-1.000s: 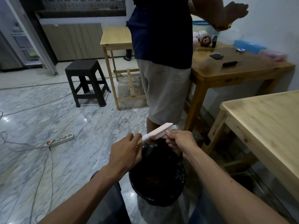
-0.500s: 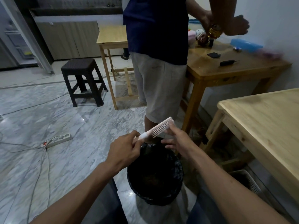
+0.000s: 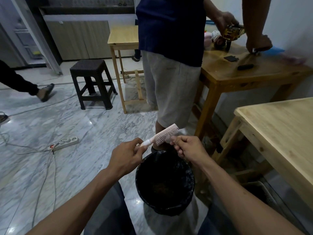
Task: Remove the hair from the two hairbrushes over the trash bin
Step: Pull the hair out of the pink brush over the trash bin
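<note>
Hairbrush (image 3: 162,135) handle hidden in fingers (image 3: 135,150)

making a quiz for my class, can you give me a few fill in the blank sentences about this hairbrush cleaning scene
1. The left hand grips the pink hairbrush by its ____.
2. The bin below the hands is lined with a ____ bag.
3. The dark stool stands on the ____ floor.
4. The right hand has its fingertips pinched together beside the brush's ____.

Missing words: handle; black; marble; bristles
</note>
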A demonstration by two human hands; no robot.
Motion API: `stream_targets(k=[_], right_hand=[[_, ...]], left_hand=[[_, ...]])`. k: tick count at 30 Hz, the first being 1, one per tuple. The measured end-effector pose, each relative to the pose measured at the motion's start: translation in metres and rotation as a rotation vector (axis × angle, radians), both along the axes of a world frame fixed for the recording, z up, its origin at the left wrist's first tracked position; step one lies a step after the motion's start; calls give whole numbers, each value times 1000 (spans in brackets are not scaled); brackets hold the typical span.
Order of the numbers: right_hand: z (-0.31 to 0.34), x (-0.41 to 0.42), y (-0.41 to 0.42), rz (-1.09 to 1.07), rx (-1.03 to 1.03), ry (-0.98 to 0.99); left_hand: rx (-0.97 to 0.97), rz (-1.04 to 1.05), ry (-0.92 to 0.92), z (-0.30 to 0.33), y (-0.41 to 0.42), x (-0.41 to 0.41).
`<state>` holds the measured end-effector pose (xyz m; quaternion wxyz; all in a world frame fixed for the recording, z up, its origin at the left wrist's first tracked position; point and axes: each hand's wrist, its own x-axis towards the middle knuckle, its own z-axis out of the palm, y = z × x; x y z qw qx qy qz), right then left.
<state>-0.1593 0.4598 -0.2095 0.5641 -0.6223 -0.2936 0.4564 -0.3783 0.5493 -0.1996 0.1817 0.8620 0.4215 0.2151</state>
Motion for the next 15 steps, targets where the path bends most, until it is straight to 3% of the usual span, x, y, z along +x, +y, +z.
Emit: stream_targets(k=[7,9,13,15], right_hand=[[2,11,-3,-88,54,100],[-3,11,-5,61,-86,-8],[-13,9,-7,472,-513,-520],[-12,3,-4,456,-519,-533]], left_hand=[[-77,189,201,-4,6,-4],[-96,177,201,-4,6,-4],[-99,117,152,-2,0,1],[-100,62,108,0,-3,4]])
